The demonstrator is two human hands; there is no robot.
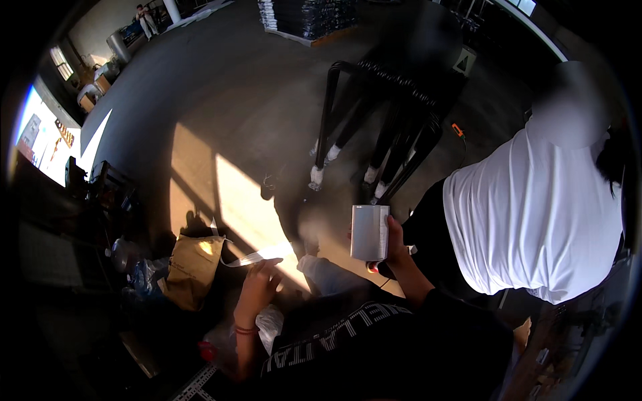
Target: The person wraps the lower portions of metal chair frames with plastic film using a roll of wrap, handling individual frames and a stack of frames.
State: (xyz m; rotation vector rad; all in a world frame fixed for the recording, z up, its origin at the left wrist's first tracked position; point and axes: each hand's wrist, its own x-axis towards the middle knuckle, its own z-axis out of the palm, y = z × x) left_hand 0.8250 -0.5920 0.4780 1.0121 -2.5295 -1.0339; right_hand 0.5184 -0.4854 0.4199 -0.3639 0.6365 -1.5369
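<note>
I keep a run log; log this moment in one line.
right hand: holds grey box; left hand: near white strap, contact unclear; nearby: brown bag, person in white top

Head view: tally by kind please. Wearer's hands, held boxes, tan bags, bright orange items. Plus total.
Wearer's hands (left hand, right hand): 2
Pale box in the right hand: 1
Tan bag: 1
Orange item: 1
Total: 5
</note>
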